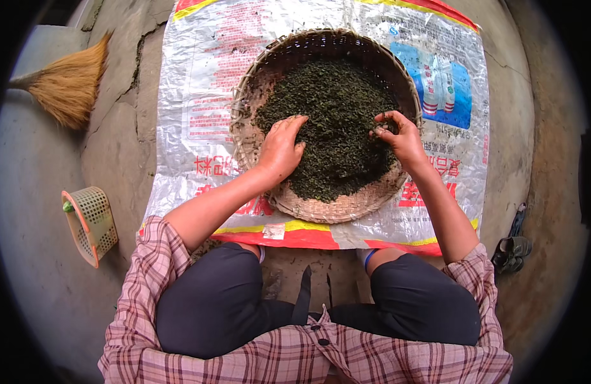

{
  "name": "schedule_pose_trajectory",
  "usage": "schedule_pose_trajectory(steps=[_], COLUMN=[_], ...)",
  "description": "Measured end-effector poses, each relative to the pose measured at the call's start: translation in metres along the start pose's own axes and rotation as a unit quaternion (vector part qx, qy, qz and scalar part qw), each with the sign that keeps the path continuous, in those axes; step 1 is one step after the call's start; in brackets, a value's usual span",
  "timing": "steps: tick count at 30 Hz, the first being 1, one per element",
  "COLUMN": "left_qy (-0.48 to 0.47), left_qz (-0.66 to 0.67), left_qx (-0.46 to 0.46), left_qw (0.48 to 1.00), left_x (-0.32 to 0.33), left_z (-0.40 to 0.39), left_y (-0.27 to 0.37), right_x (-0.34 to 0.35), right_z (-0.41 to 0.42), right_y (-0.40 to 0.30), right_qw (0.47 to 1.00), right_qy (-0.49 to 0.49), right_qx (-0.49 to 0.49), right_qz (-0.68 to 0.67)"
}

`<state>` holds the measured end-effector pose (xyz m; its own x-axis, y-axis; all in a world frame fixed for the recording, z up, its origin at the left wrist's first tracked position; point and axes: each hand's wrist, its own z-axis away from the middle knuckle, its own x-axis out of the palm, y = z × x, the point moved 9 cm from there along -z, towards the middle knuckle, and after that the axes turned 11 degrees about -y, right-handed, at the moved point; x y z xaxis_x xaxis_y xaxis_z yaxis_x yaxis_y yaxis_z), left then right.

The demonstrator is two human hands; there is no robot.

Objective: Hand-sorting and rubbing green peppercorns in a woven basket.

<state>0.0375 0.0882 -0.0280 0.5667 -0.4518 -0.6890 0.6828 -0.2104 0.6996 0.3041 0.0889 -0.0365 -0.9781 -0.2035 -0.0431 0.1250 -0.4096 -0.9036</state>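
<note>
A round woven bamboo basket [324,214] holds a wide heap of dark green chopped or crumbled leaves [336,120]. Over the heap's left side lies my left hand [283,146], its thumb apart from the fingers and nothing visible in its grasp. My right hand [402,137] is at the heap's right side, near the basket wall, with thumb and fingers curved. Dark bits cling to its fingertips; whether it pinches some leaves I cannot tell. The basket rests on a flattened woven plastic sack [194,62] bearing red print.
A straw broom [77,81] lies at the upper left on cracked concrete. Below it is a perforated plastic basket [97,216] with an orange rim and a green item inside. Dark shoes [511,252] sit at the right. My bent knees [209,297] flank the sack's near edge.
</note>
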Motion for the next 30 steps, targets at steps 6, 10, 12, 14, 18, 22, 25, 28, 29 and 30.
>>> schedule_pose_trajectory(steps=[6, 10, 12, 14, 18, 22, 25, 28, 29, 30], left_qy=[-0.012, -0.027, -0.043, -0.045, -0.026, -0.099, -0.098, -0.113, -0.112, -0.128], left_qz=[-0.051, -0.104, -0.141, -0.133, -0.016, 0.115, 0.243, 0.365, 0.364, 0.401], left_qx=[0.032, 0.039, 0.045, 0.037, -0.021, -0.158, -0.176, -0.188, -0.189, -0.211], left_qw=[0.998, 0.993, 0.988, 0.989, 0.999, 0.976, 0.949, 0.905, 0.905, 0.882], left_x=[-0.001, 0.013, 0.023, 0.027, 0.028, 0.037, 0.051, 0.062, 0.062, 0.061], left_z=[-0.027, -0.037, -0.041, -0.04, -0.029, -0.012, 0.0, 0.005, 0.008, 0.011], left_y=[0.011, 0.014, 0.013, 0.007, -0.005, -0.02, -0.034, -0.042, -0.044, -0.036], right_x=[0.026, 0.074, 0.084, 0.083, 0.062, 0.066, 0.079, 0.087, 0.092, 0.094], right_z=[0.007, 0.027, 0.035, 0.036, 0.032, 0.038, 0.039, 0.019, 0.017, 0.01], right_y=[-0.029, -0.026, -0.02, -0.015, 0.008, -0.038, -0.063, -0.058, -0.06, -0.053], right_qw=[0.897, 0.83, 0.817, 0.806, 0.845, 0.876, 0.775, 0.83, 0.83, 0.883], right_qy=[-0.023, -0.078, -0.102, -0.109, -0.136, -0.021, 0.052, -0.035, -0.036, -0.071], right_qx=[-0.099, -0.08, -0.11, -0.114, 0.016, -0.136, -0.277, -0.235, -0.236, -0.197], right_qz=[0.43, 0.547, 0.557, 0.571, 0.517, 0.463, 0.566, 0.505, 0.504, 0.42])
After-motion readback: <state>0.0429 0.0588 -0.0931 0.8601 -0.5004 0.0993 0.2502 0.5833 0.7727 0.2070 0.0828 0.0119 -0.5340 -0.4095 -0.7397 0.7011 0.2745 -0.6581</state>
